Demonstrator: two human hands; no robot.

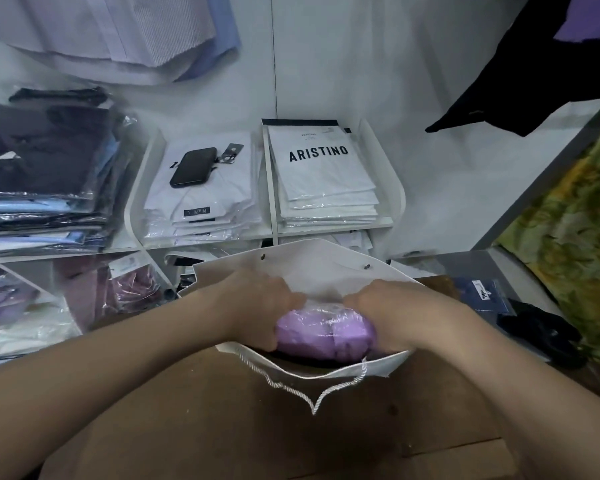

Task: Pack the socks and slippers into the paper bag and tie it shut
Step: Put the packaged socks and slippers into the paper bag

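A white paper bag [312, 268] stands open on the brown table, its white rope handle [312, 393] hanging over the near side. Inside its mouth sits a purple bundle in clear plastic wrap [326, 336], probably the slippers. My left hand [257, 306] grips the bundle's left end and my right hand [392, 313] grips its right end, both inside the bag's opening. Something dark lies below the bundle inside the bag; I cannot tell what it is.
White shelf trays behind the bag hold packaged white shirts [323, 181] and a black phone [193, 168]. Stacks of bagged dark and blue clothes [45, 174] fill the left. A dark blue packet [482, 292] and black fabric [541, 330] lie at right.
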